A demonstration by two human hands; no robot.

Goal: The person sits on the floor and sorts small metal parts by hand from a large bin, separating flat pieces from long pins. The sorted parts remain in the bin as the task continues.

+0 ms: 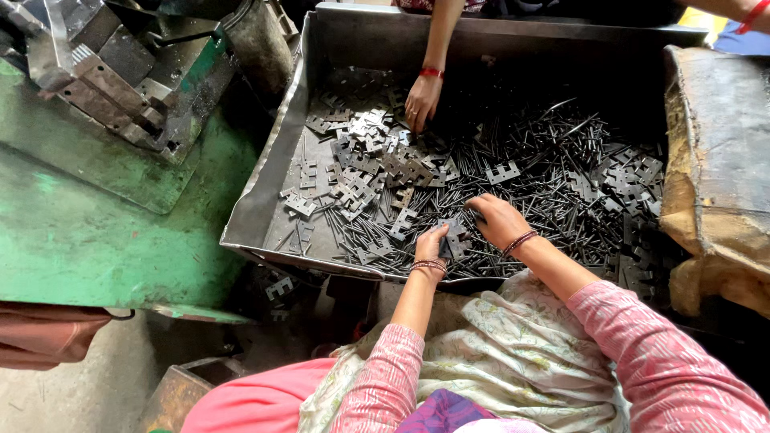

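Note:
A large grey metal tray (265,184) holds a heap of flat notched metal plates (361,172) and thin dark metal strips (553,152). My left hand (433,243) rests at the tray's near edge, fingers closed on a few small plates (454,237). My right hand (496,218) is just right of it, fingers curled down onto the same small plates among the strips. Across the tray, another person's hand (422,100) reaches down into the pile of plates.
A green metal machine table (88,232) with a grey steel die block (120,64) stands on the left. A worn brown padded block (714,168) sits at the tray's right. A few plates (279,289) lie on the floor below the tray.

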